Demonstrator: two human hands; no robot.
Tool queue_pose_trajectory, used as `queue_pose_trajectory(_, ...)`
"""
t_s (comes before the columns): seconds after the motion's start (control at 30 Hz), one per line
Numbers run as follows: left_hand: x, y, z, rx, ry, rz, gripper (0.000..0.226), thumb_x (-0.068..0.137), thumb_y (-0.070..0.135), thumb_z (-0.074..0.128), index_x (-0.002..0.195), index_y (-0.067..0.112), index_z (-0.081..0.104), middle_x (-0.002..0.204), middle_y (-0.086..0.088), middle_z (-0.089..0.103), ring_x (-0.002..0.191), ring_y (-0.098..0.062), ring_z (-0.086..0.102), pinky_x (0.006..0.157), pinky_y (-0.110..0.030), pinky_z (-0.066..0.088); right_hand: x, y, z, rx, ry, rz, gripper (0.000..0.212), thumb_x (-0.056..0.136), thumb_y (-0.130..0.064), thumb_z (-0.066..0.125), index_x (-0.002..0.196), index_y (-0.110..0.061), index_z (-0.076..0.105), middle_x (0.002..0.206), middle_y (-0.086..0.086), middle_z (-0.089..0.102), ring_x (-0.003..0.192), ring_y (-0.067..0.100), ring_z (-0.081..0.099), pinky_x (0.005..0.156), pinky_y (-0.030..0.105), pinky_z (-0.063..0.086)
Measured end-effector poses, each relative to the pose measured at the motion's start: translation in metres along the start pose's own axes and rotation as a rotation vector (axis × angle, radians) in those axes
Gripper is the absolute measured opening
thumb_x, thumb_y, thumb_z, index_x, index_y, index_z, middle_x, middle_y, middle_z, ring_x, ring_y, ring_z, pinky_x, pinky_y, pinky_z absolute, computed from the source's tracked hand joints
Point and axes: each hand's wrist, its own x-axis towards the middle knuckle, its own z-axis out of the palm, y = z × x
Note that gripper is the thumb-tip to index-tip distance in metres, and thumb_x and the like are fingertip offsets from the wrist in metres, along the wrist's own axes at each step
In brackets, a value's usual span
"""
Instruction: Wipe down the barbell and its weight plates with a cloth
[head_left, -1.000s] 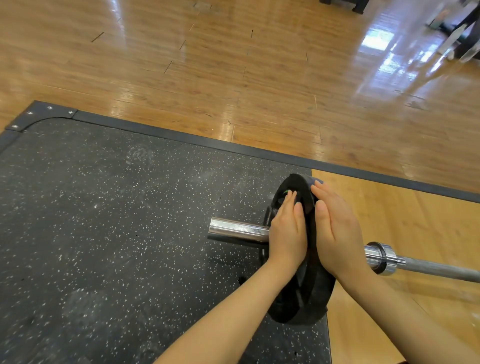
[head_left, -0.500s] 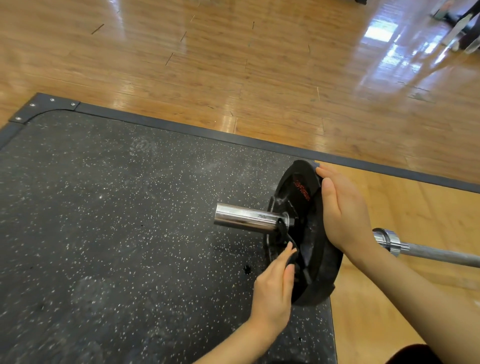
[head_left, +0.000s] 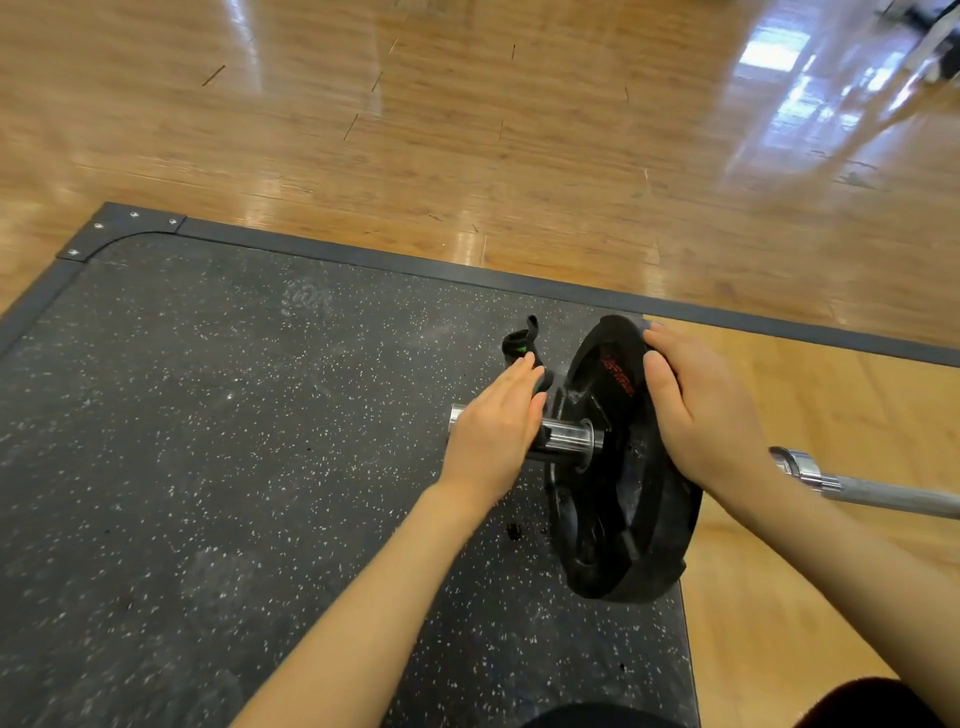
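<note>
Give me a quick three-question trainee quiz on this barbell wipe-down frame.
1. True or false: the right hand rests on the weight plate.
2. The left hand is over which part? A) the chrome sleeve B) the thin shaft C) the floor
3. Fill in: the plate stands on the speckled black ___.

Key: 1 true; 2 A; 3 mat.

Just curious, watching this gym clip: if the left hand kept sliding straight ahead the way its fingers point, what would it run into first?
Probably the dark cloth it is already holding, which sticks out just past the left hand. Beyond that lies only the speckled rubber mat and its dark border, though depth is hard to judge. The weight plate sits off to the side.
</note>
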Motion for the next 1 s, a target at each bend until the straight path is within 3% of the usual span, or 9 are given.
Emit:
queue_pose_trajectory(0.1,0.005,-0.022,0.013,0.225,-0.167,0.102,0.026,0.089,0.010,0.067,0.110,-0.005,0.069,0.115,-0.019,0.068,0.106,-0.031,0.067,0.082,-0.041,0.058,0.013,0.004,-0.010,-0.053,-0.068,0.004,0.050,0.104,-0.036,0.033,0.146,-0.010,0.041,0.153,0.005,0.037,0.145,0.016,0.026,0.115,0.026,0.018)
queue_pose_trajectory(0.27,0.003,-0.028,0.014,0.290,-0.321,0.134,0.041,0.096,0.035,0.045,0.112,0.005,0.068,0.111,-0.009,0.070,0.095,-0.026,0.068,0.080,-0.035,0.055,0.037,0.008,-0.010,-0.137,-0.207,-0.003,0.055,0.104,-0.034,0.030,0.152,-0.007,0.026,0.161,0.006,0.017,0.149,0.016,0.008,0.119,0.028,0.006)
queue_pose_trajectory(0.37,0.000,-0.027,0.009,0.320,-0.402,0.120,0.044,0.093,0.037,0.054,0.119,0.003,0.065,0.116,-0.011,0.067,0.101,-0.026,0.065,0.093,-0.040,0.052,0.036,0.006,-0.009,-0.160,-0.320,0.024,0.066,0.098,-0.045,0.019,0.151,-0.006,0.028,0.160,0.009,0.021,0.149,0.019,0.012,0.121,0.035,0.008)
queue_pose_trajectory(0.47,-0.002,-0.019,0.004,0.316,-0.465,0.075,0.039,0.085,0.018,0.072,0.119,0.000,0.064,0.118,-0.017,0.066,0.105,-0.031,0.065,0.101,-0.045,0.047,0.029,0.005,-0.012,-0.211,-0.360,0.008,0.075,0.095,-0.052,0.010,0.152,-0.006,0.026,0.160,0.009,0.021,0.149,0.020,0.013,0.122,0.035,0.007)
queue_pose_trajectory(0.6,-0.005,-0.003,-0.010,0.276,-0.534,-0.011,0.046,0.078,-0.002,0.076,0.122,-0.003,0.062,0.127,-0.021,0.061,0.114,-0.035,0.062,0.106,-0.045,0.039,0.011,0.002,-0.013,-0.270,-0.370,-0.010,0.070,0.097,-0.047,0.018,0.152,-0.005,0.023,0.160,0.010,0.019,0.149,0.021,0.010,0.122,0.034,0.002)
queue_pose_trajectory(0.8,-0.019,0.026,-0.039,0.255,-0.600,-0.272,0.049,0.099,0.011,0.051,0.146,0.010,0.038,0.156,-0.009,0.031,0.143,-0.026,0.031,0.120,-0.031,0.009,-0.032,-0.009,-0.019,-0.257,-0.351,-0.030,0.071,0.098,-0.048,0.021,0.152,-0.002,0.020,0.161,0.011,0.014,0.148,0.016,0.001,0.121,0.035,0.000)
queue_pose_trajectory(0.93,-0.029,0.051,-0.068,0.226,-0.529,-0.513,0.045,0.099,0.015,0.052,0.143,0.011,0.045,0.152,-0.007,0.038,0.139,-0.029,0.037,0.116,-0.029,0.016,-0.067,-0.019,-0.025,-0.292,-0.385,-0.018,0.070,0.099,-0.046,0.025,0.152,0.001,0.019,0.161,0.015,0.014,0.150,0.024,0.004,0.121,0.043,0.009)
queue_pose_trajectory(1.0,-0.033,0.062,-0.079,0.260,-0.515,-0.549,0.041,0.098,0.013,0.054,0.139,0.009,0.050,0.148,-0.008,0.044,0.134,-0.029,0.043,0.112,-0.028,0.019,-0.086,-0.025,-0.029,-0.312,-0.410,-0.012,0.070,0.099,-0.046,0.025,0.152,0.001,0.018,0.161,0.015,0.013,0.150,0.026,0.005,0.120,0.043,0.010)
